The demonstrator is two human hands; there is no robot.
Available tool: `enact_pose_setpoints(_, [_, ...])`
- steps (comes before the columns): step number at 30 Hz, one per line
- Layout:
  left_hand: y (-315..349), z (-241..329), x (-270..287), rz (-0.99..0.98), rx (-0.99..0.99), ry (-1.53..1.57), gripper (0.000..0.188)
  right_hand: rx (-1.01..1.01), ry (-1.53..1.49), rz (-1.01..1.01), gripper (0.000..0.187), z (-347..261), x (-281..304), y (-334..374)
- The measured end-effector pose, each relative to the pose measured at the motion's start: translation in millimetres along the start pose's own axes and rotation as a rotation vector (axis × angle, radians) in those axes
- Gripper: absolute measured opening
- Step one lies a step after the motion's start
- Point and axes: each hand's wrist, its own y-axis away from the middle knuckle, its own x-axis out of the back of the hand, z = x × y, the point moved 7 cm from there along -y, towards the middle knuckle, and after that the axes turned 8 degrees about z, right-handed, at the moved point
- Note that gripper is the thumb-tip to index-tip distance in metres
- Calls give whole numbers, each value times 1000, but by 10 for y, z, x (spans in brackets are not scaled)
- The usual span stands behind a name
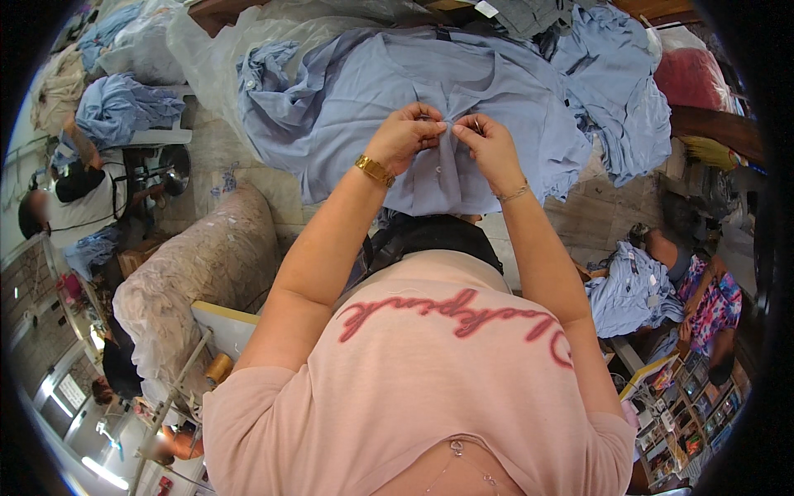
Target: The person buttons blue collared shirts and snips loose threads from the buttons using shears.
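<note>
A light blue button-front shirt [364, 91] lies spread out in front of me, its neckline away from me and its lower edge near my waist. Both hands meet at its front opening. My left hand [411, 135], below a gold watch, pinches the placket edge between thumb and fingers. Close beside it, my right hand [488, 147], with a thin bracelet at the wrist, pinches the other side of the placket. A small dark item shows at the right fingertips, too small to name. Whether a button sits between the fingertips is hidden.
More blue garments [616, 91] are heaped at the right, by a red bundle in plastic [695, 78]. Clear plastic sheeting [215, 50] lies at the far left. A large wrapped sack [207, 281] stands left of me. Other people sit among blue garments at both sides.
</note>
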Motion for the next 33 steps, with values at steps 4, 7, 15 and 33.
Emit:
enact_pose_setpoints(4, [14, 2, -14, -20, 5, -73, 13, -111, -78, -23, 17, -7, -25, 25])
enact_pose_setpoints(7, [52, 25, -69, -25, -9, -99, 19, 0, -9, 41, 16, -18, 27, 2])
enact_pose_setpoints(15, [14, -5, -46, -45, -10, -90, 22, 556, 325, 120, 13, -355, -13, 174])
enact_pose_setpoints(33, [25, 8, -48, -7, 18, -84, 21, 792, 391, 20, 15, -338, -90, 184])
